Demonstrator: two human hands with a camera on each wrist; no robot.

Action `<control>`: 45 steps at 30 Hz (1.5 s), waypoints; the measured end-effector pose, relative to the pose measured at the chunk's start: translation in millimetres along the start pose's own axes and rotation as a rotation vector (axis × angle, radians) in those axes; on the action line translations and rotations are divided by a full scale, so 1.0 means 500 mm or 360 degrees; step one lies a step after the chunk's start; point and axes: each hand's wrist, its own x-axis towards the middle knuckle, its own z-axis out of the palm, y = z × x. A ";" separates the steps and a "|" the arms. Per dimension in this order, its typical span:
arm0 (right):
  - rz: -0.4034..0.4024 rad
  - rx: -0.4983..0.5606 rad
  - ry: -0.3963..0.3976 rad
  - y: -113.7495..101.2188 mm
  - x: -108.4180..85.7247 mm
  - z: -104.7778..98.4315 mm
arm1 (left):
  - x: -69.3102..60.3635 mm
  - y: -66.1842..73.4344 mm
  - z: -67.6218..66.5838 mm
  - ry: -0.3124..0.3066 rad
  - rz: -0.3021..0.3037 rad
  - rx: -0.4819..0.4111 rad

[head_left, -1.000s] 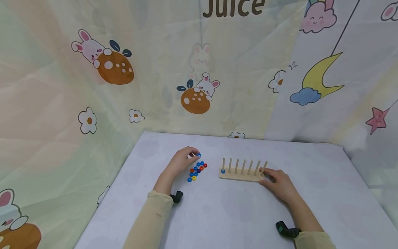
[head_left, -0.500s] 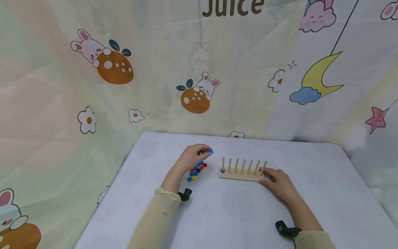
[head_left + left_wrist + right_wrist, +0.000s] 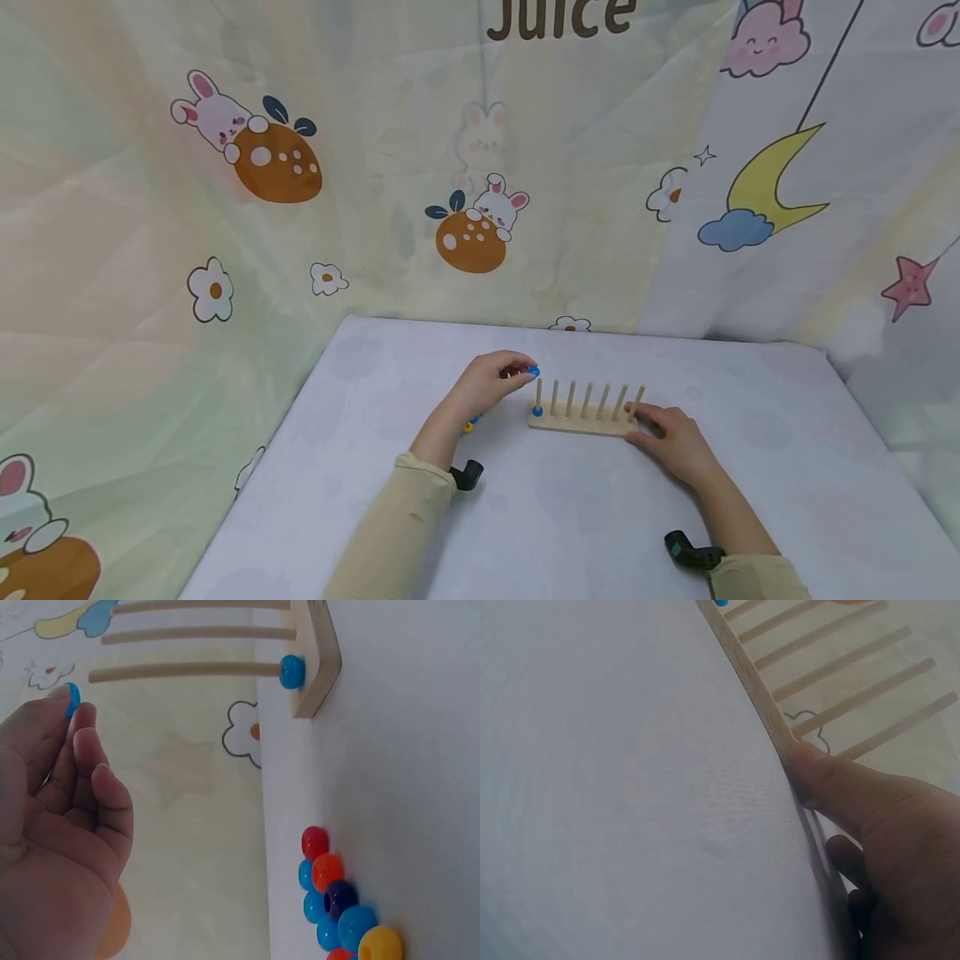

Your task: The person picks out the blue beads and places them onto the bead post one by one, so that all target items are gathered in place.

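Between thumb and fingertips my left hand (image 3: pixel 491 381) pinches a blue bead (image 3: pixel 533 372), held by the top of the leftmost peg. In the left wrist view the pinched bead (image 3: pixel 73 700) is apart from that peg's tip. The wooden peg board (image 3: pixel 585 425) has a row of several upright pegs. One blue bead (image 3: pixel 537 411) sits at the foot of its leftmost peg. At the board's right end my right hand (image 3: pixel 675 442) grips it, the thumb (image 3: pixel 817 769) on the near edge.
Loose beads in blue, red, orange and dark blue lie left of the board, with a yellow bead (image 3: pixel 380 945) among them; my left hand hides most of them in the head view. The white table (image 3: pixel 585 517) ends at a printed cloth backdrop (image 3: pixel 360 183).
My left hand has carried the blue bead rightward from above the loose beads to the leftmost peg. The right hand and the board have stayed in place.
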 end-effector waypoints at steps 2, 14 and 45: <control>-0.0003 -0.0002 0.0004 0.000 0.001 0.000 | 0.002 0.001 0.007 -0.0008 0.0023 0.0003; -0.0005 -0.0002 0.0009 -0.001 0.002 -0.001 | -0.001 -0.002 0.027 0.0005 -0.0006 -0.0062; 0.0001 -0.0012 0.0016 0.000 -0.001 0.001 | -0.009 -0.081 0.105 -0.0091 -0.0242 -0.0060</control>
